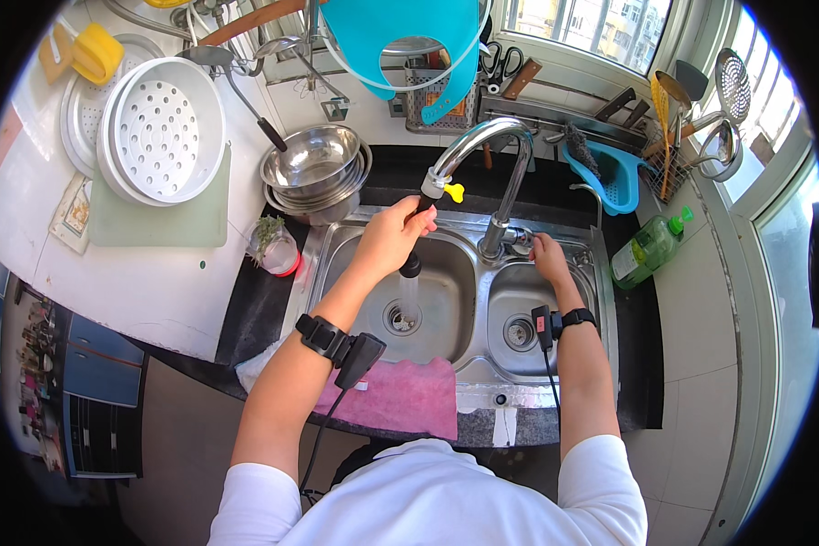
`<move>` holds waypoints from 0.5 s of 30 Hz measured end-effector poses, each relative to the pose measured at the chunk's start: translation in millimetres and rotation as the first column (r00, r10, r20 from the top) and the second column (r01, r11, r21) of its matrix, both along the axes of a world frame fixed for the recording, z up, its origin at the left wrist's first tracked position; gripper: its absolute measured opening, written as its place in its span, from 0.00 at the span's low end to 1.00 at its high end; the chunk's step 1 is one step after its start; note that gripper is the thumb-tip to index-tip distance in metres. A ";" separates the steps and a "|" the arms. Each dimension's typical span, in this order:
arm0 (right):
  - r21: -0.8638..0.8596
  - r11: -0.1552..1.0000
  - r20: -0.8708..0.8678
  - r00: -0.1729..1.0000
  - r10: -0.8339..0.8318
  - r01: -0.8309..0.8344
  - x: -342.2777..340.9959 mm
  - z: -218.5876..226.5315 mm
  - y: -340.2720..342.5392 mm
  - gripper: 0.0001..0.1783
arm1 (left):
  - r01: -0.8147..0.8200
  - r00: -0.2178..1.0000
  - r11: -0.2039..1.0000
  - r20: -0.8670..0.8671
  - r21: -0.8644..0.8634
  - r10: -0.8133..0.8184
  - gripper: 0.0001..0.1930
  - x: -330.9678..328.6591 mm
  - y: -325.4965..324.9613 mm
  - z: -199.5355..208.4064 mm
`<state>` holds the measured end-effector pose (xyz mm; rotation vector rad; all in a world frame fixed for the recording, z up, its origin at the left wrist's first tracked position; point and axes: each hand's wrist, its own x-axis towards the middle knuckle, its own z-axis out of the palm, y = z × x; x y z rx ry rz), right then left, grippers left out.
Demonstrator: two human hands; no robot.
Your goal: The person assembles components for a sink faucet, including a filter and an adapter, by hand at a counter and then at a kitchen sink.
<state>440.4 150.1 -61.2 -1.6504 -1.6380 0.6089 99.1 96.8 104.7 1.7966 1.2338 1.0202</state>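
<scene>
Steel dbl sink (450, 300); LH (389, 235) round blk tube (411, 266), RH (551, 258) at chrome tap lever (520, 239).

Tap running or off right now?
On: a stream of water falls from the black tube into the larger basin. The left hand grips that tube; the right hand is at the tap handle.
</scene>
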 end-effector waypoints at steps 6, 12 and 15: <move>0.004 1.000 0.015 1.000 -0.008 0.008 1.4 -3.1 1.6 0.15 | 0.000 1.000 1.000 -0.002 0.007 0.000 0.15 0.7 0.1 -0.1; -0.011 1.000 0.017 1.000 -0.009 0.009 -0.1 -0.2 0.6 0.15 | 0.004 1.000 1.000 -0.014 0.006 -0.004 0.15 -0.3 0.3 0.6; -0.015 1.000 0.016 1.000 -0.008 0.008 0.3 0.1 0.6 0.15 | 0.005 1.000 1.000 -0.017 0.002 -0.005 0.15 -0.3 0.3 0.4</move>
